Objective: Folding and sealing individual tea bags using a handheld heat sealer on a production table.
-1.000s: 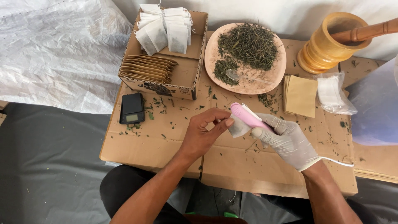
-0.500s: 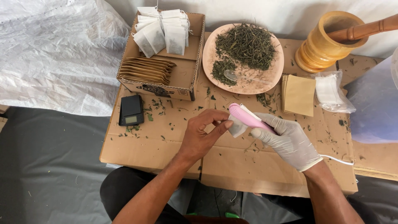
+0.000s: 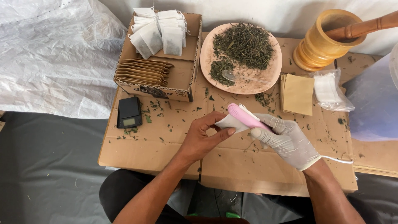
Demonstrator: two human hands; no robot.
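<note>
pestle [image 3: 365,27] — cut off, scale display [image 3: 129,122] unreadable

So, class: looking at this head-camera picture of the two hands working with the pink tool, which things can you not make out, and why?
- Small white paper sachet: mostly hidden by the bare left hand and the pink handheld tool.
- Tool's rear end: covered by the white-gloved right hand.
- Small black digital scale: display too small to read.
- Wooden pestle in the yellow wooden mortar: cut off by the right edge.
</note>
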